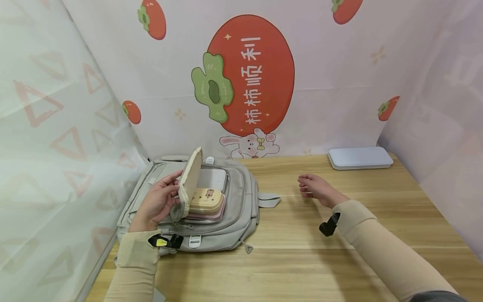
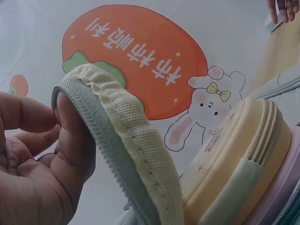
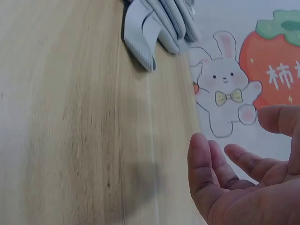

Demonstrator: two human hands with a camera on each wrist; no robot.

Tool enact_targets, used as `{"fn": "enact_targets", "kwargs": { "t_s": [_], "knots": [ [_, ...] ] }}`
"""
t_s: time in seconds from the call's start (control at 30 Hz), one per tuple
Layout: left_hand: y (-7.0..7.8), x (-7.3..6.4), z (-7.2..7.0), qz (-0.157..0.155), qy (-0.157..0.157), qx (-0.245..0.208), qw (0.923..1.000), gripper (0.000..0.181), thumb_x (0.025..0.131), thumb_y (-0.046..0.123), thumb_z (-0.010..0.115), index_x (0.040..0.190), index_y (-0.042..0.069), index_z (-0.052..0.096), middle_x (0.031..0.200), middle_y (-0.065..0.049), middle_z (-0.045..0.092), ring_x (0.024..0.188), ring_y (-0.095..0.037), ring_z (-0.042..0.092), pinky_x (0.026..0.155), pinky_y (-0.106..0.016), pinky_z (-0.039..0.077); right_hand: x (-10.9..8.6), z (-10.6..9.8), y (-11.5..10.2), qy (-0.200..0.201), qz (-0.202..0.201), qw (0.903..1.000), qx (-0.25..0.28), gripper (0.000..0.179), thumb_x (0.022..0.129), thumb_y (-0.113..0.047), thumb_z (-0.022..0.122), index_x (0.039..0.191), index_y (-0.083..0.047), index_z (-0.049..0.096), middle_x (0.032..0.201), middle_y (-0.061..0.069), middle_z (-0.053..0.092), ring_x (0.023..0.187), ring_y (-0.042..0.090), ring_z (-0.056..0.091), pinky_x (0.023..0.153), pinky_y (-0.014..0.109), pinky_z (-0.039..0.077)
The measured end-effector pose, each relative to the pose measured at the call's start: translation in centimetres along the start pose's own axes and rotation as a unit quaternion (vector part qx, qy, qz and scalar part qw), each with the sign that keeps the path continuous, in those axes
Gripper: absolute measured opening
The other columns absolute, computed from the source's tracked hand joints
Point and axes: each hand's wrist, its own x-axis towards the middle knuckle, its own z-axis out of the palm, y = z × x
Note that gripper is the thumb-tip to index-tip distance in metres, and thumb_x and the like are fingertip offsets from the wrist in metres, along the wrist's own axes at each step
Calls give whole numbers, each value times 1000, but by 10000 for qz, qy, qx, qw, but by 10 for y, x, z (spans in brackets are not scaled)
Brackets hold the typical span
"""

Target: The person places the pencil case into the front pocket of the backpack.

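A grey backpack [image 1: 235, 209] lies flat at the left of the table. My left hand [image 1: 160, 200] pinches the zippered edge of its pocket flap [image 1: 191, 170] and holds the flap raised; in the left wrist view thumb and fingers grip the zipper edge [image 2: 117, 145]. Inside the pocket sit a yellow zip case [image 1: 206, 199] with a small printed figure, a pink item [image 1: 216, 216] beneath it and a pale white-grey case [image 1: 212, 179] behind. My right hand [image 1: 318, 188] hovers above the table, right of the backpack, its fingers loosely bent around nothing.
A pale blue-grey flat case [image 1: 360, 158] lies at the back right of the wooden table [image 1: 286, 268]. A grey strap loop [image 1: 269, 200] sticks out from the backpack toward the right. Printed cloth walls [image 1: 320, 121] stand behind and at both sides.
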Motion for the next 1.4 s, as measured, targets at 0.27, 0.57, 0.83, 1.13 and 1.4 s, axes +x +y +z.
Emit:
{"fn": "enact_targets", "kwargs": {
  "t_s": [0.27,0.57,0.83,1.13,1.4],
  "knots": [
    [-2,1,0,-10,69,55,10000,41,108,-4,42,145,12,52,99,-2,57,81,-8,64,65,-22,55,-10,-24,3,51,-151,9999,-45,63,113,-26,39,159,13,16,154,38,28,136,45,40,99,38,51],
    [-2,1,1,42,16,136,9999,48,108,-2,43,156,-3,38,99,-2,56,80,-7,63,64,-22,54,-12,-50,11,161,-71,9998,32,67,114,-29,36,158,15,13,152,37,28,131,39,45,94,30,53],
    [-4,1,0,28,36,158,9999,45,108,-2,43,152,3,44,99,-2,56,79,-7,62,64,-22,54,-17,-73,19,269,11,9991,313,66,114,-30,33,157,15,11,138,23,39,106,14,56,92,27,54],
    [-4,1,2,-19,126,289,9995,53,108,-2,43,157,-10,27,99,-2,54,80,-8,62,64,-23,54,-24,-97,22,437,198,9964,696,67,113,-30,32,157,15,7,131,19,41,95,7,58,92,26,54],
    [-5,2,4,47,139,205,9997,53,106,-4,43,157,-11,28,98,-2,55,79,-8,62,64,-23,54,-27,-113,22,664,299,9945,747,66,112,-29,33,155,15,10,135,23,37,93,5,56,89,23,54]
  ]
}}
